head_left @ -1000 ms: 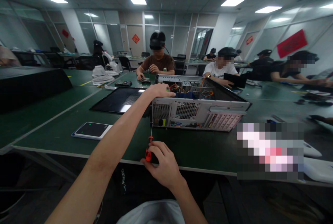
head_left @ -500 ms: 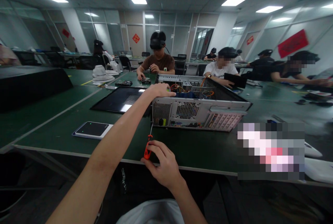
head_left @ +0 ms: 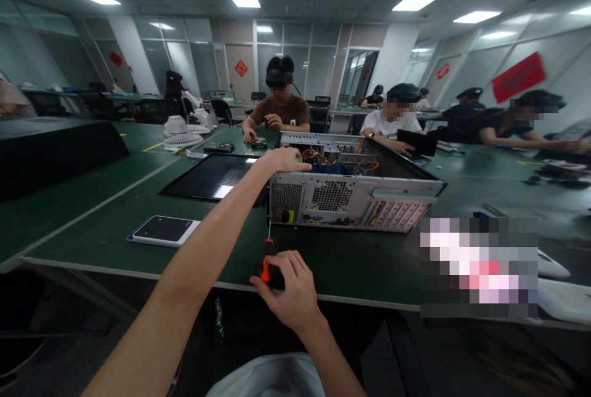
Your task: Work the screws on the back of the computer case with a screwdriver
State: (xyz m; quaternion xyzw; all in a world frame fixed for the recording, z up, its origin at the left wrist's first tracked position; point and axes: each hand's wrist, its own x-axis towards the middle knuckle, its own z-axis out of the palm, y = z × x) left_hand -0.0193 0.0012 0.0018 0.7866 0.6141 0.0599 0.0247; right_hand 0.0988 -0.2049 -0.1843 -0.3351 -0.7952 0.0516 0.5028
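A computer case (head_left: pixel 357 184) lies on its side, open at the top, its rear panel facing me. My left hand (head_left: pixel 292 160) grips its upper left corner, the fingertips partly hidden past the edge. My right hand (head_left: pixel 292 289) has thumb and fingers around the handle of a red and black screwdriver (head_left: pixel 266 269). The screwdriver's shaft points away from me, its tip at the lower left edge of the rear panel. I cannot make out the screw there. Coloured wires (head_left: pixel 368 165) show inside the case.
A black side panel (head_left: pixel 207 176) lies left of the case, behind my forearm. Nearer stands a power bank-like device (head_left: pixel 161 229). White fans (head_left: pixel 182 140) and a large black box (head_left: pixel 60 141) are further left. A person (head_left: pixel 281 108) sits opposite. Something pixelated (head_left: pixel 480 268) lies right.
The screwdriver's handle has turned, and my right hand's fingers have shifted around it. My left hand and the case stay in place.
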